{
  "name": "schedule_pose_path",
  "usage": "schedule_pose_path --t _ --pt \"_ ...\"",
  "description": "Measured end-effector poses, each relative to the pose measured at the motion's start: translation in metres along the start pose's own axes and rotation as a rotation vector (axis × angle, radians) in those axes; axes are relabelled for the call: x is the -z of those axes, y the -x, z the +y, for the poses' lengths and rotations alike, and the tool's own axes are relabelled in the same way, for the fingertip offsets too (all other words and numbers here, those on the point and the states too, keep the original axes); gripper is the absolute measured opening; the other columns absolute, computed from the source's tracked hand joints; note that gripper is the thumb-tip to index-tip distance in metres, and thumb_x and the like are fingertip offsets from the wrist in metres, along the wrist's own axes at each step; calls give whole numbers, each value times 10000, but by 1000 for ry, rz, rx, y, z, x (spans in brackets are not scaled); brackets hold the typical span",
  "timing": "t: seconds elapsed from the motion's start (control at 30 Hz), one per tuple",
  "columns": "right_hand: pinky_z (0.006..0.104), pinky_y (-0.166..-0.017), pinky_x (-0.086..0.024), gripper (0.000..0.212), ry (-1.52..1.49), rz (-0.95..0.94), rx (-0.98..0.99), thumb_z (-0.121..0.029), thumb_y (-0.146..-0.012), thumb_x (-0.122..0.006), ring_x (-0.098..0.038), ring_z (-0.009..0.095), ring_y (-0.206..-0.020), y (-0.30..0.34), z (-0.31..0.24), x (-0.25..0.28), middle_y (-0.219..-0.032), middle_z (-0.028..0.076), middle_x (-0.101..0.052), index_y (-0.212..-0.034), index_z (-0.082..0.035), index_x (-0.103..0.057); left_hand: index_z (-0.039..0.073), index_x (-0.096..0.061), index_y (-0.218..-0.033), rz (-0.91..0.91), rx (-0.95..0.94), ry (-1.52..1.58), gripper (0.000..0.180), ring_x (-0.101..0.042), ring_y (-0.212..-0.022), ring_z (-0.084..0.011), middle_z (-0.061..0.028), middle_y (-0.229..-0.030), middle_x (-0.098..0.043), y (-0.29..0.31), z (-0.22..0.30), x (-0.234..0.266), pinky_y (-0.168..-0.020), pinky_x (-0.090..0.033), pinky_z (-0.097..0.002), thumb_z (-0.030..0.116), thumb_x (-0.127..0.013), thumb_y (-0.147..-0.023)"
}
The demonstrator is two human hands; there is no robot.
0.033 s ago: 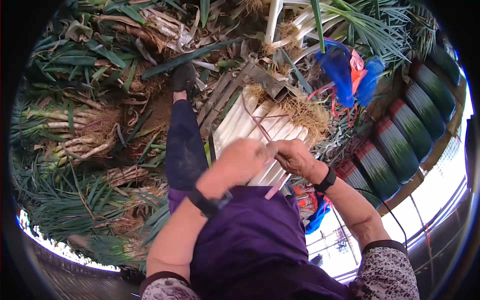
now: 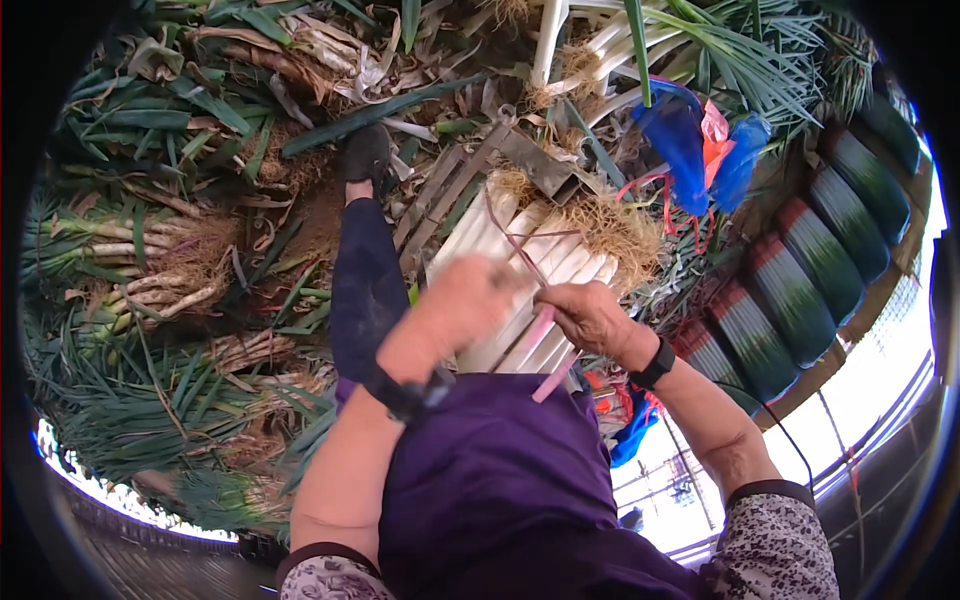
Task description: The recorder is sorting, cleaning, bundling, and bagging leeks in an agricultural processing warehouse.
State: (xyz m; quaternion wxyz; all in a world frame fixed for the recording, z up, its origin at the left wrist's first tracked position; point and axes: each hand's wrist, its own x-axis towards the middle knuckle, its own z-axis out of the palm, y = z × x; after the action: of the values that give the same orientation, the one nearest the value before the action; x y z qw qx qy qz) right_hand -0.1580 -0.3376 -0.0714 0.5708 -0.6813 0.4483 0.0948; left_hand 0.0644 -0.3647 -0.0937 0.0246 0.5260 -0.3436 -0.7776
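A bundle of white leek stalks (image 2: 520, 270) with hairy roots (image 2: 615, 230) lies across my lap, roots pointing away. My left hand (image 2: 462, 300) is blurred and rests on the near end of the bundle, its fingers closed at a thin pink tie (image 2: 515, 240) that loops over the stalks. Just to the right, my right hand (image 2: 592, 318) pinches the flat pink end of the same tie (image 2: 548, 375), which hangs down toward my purple apron (image 2: 480, 480). Both wrists wear black bands.
Loose leeks and green leaves (image 2: 150, 270) cover the ground at the left and back. A wooden crate (image 2: 450, 190) sits under the bundle. Blue and orange bags (image 2: 690, 140) lie at the back right. Tied green bundles (image 2: 800, 290) line the right side. My outstretched leg (image 2: 365, 280) ends in a black shoe.
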Motion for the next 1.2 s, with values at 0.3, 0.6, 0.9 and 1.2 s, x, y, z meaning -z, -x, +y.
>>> schedule_pose_path --t 0.3,0.6,0.9,1.2 --pt "421 -496 -432 112 -84 -16 -20 -147 -788 -627 -553 326 -554 -4 -20 -8 -591 104 -520 -765 -74 -545 -38 -631 -901 218 -104 221 265 -515 -596 -88 -26 -721 -612 -119 -92 7 -538 -425 -251 214 -692 -844" --pt "379 -446 -378 141 -55 -11 52 -130 -803 -536 -491 305 -463 -10 -22 9 -543 94 -469 -685 -54 -547 9 -678 -883 -170 54 290 295 -529 -549 -109 -45 -667 -614 -139 -81 25 -520 -439 -276 291 -725 -811" --pt "375 -493 -417 105 -312 -8 -194 -111 -818 -553 -524 334 -521 1 -26 4 -584 125 -486 -748 -32 -559 22 -717 -949 71 -172 288 229 -602 -718 -118 -78 -851 -702 -113 -85 20 -696 -487 -260 198 -723 -804" --pt "401 -498 -422 55 -216 -75 -80 -82 -771 -562 -530 338 -535 -10 -21 5 -593 126 -494 -736 -39 -556 -42 -684 -777 -9 -104 -54 281 -569 -547 -210 -194 -633 -610 -124 -63 31 -569 -448 -365 228 -743 -727"
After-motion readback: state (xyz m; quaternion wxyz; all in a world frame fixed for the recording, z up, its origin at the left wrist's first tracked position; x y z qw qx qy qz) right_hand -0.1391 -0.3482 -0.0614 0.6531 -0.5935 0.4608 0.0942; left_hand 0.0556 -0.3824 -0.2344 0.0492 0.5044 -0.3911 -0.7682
